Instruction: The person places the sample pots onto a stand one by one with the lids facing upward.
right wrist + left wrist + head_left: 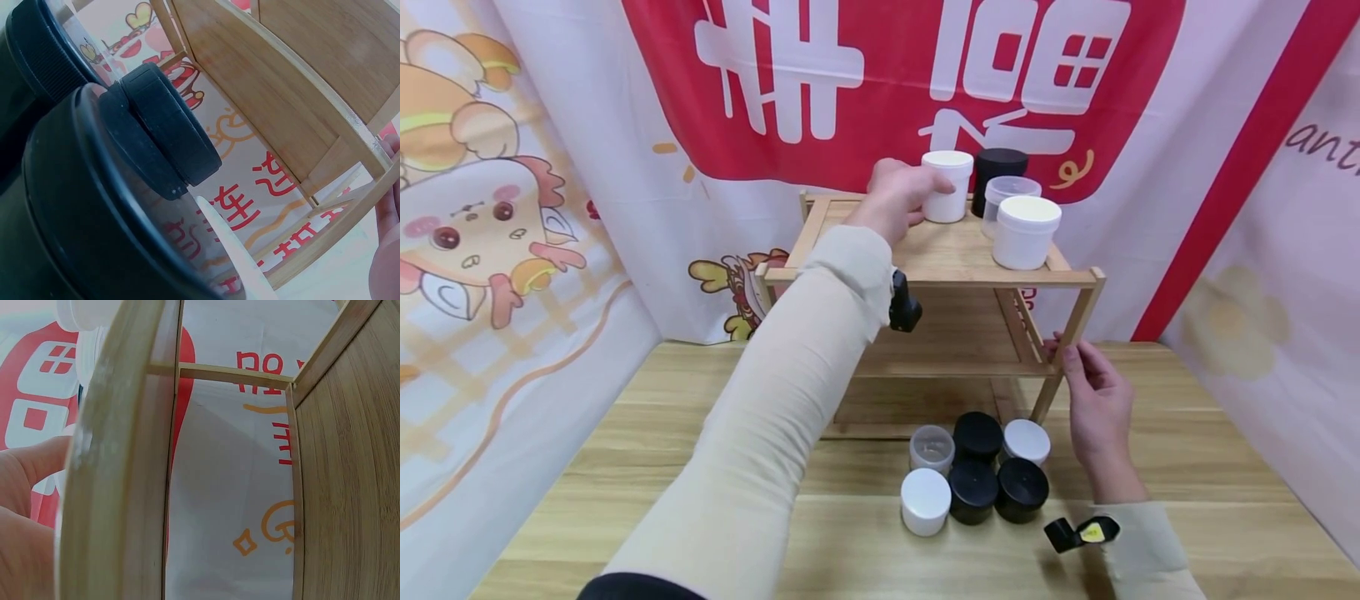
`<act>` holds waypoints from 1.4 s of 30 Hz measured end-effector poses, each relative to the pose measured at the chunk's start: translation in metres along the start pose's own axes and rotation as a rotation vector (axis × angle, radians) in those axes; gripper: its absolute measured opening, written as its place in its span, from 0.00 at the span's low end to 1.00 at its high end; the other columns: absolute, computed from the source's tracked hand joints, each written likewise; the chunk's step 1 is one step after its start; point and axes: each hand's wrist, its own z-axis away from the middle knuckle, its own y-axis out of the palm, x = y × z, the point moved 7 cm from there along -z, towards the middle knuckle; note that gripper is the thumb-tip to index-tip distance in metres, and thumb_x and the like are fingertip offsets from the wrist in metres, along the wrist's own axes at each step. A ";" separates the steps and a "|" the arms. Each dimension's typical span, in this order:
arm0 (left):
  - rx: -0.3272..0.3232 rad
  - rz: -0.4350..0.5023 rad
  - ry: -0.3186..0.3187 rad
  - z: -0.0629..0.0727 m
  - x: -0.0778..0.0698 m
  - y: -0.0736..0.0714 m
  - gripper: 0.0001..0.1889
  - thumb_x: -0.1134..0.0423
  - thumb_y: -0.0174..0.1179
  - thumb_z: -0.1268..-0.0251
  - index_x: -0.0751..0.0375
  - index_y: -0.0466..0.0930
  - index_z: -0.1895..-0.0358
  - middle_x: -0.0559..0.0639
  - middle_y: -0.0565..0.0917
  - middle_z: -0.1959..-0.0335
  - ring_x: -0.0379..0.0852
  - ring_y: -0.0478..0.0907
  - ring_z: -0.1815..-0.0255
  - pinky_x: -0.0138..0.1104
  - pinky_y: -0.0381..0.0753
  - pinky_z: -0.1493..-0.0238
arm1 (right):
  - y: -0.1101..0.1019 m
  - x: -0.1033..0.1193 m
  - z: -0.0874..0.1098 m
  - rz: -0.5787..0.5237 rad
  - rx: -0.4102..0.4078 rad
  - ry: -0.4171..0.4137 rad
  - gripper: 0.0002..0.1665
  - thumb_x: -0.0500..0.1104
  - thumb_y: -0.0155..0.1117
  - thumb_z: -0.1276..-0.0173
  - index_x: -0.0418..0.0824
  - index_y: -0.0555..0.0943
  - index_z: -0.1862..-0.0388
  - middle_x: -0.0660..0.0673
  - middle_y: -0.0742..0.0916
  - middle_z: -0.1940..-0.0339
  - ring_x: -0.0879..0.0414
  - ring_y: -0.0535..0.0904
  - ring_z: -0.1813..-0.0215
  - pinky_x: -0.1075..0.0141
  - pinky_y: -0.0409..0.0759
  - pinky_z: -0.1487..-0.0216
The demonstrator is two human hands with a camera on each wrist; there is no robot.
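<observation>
My left hand (901, 198) holds a white lidded jar (946, 190) on the top tier of a wooden shelf (917, 254). Close to that jar stand a black jar (1000, 162), a translucent jar (1006, 193) and another white jar (1027, 235). In the left wrist view, the shelf's edge (112, 462) covers most of the held jar. Lower down at the right, my right hand (1101, 408) grips the shelf's front right leg (1071, 333), thumb in front. Only part of this hand (387, 244) shows at the edge of the right wrist view.
On the table (1187, 467) before the shelf, several jars stand grouped: white (925, 500), black (973, 490) and translucent (932, 448). Large black jars (94, 206) block much of the right wrist view. A printed cloth (625, 167) hangs behind and at both sides.
</observation>
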 end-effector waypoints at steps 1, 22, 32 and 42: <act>-0.004 -0.005 0.002 0.000 0.000 0.000 0.33 0.56 0.77 0.36 0.47 0.73 0.30 0.42 0.77 0.30 0.45 0.76 0.30 0.34 0.84 0.32 | 0.000 0.000 0.000 -0.001 -0.001 -0.004 0.21 0.48 0.65 0.19 0.39 0.86 0.34 0.56 0.94 0.53 0.61 0.87 0.41 0.78 0.80 0.38; -0.053 -0.054 -0.004 0.006 -0.001 0.001 0.32 0.53 0.76 0.34 0.47 0.71 0.31 0.42 0.77 0.30 0.43 0.76 0.33 0.32 0.84 0.33 | 0.001 0.003 0.001 -0.002 0.008 -0.019 0.21 0.48 0.64 0.18 0.38 0.86 0.35 0.56 0.94 0.52 0.61 0.87 0.42 0.77 0.80 0.36; -0.027 -0.036 0.001 0.001 0.003 -0.004 0.32 0.52 0.77 0.36 0.47 0.73 0.31 0.42 0.77 0.30 0.44 0.76 0.31 0.33 0.83 0.31 | 0.004 0.003 0.002 0.001 0.013 -0.007 0.22 0.48 0.64 0.18 0.39 0.86 0.34 0.56 0.94 0.51 0.61 0.87 0.41 0.78 0.80 0.36; 0.067 0.153 -0.050 0.005 0.012 -0.028 0.37 0.56 0.77 0.36 0.46 0.72 0.25 0.45 0.78 0.30 0.47 0.80 0.31 0.31 0.84 0.32 | 0.002 0.000 0.003 0.036 0.000 0.021 0.22 0.50 0.64 0.19 0.42 0.86 0.33 0.59 0.93 0.50 0.63 0.86 0.40 0.79 0.79 0.38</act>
